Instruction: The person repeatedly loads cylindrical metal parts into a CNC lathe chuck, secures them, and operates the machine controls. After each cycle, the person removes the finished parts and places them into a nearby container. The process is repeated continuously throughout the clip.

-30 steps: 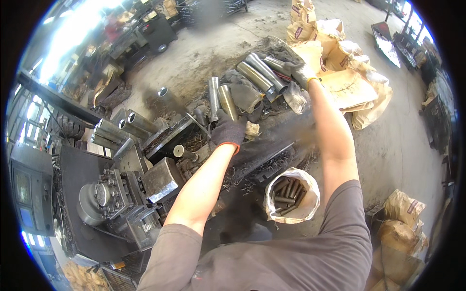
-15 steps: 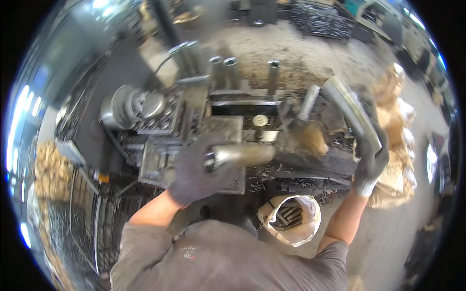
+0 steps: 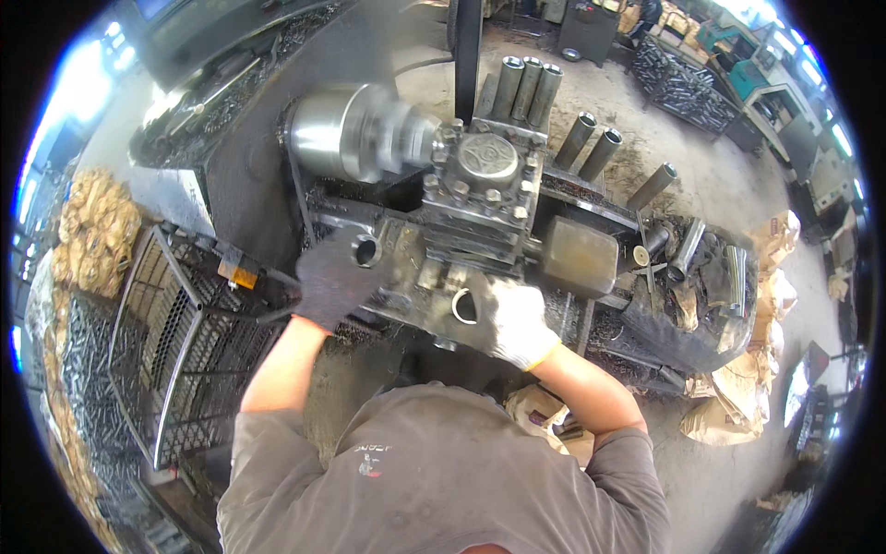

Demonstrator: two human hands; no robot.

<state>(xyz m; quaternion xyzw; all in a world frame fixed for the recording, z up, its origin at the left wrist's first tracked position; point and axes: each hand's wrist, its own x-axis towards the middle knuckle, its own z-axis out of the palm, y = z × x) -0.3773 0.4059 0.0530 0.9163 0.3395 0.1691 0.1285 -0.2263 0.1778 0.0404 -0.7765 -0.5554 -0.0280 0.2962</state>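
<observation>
In a dark glove, my left hand [image 3: 334, 284] closes around a short metal tube [image 3: 366, 250], whose open end shows above the fingers. My right hand [image 3: 517, 321], in a whitish glove, is closed beside a metal ring [image 3: 464, 307] at the front of the machine. The fingers hide what they grip, and I cannot tell whether the ring is part of it. Just beyond both hands is a lathe's bolted tool post [image 3: 487, 164]. To its left is a shiny round chuck [image 3: 334, 134], blurred toward its right end.
Upright metal tubes [image 3: 544, 96] stand behind the tool post, with more to the right. A dark cloth-covered bench [image 3: 688, 328] holds loose tubes and a brush. Paper sacks [image 3: 738, 397] sit at the right; a wire-mesh cage [image 3: 175, 332] stands left. A sack [image 3: 538, 408] is partly hidden by my right arm.
My view has shifted toward the chuck. My right hand has left the long metal piece at the right and come to the machine front. My left hand has moved left with the tube.
</observation>
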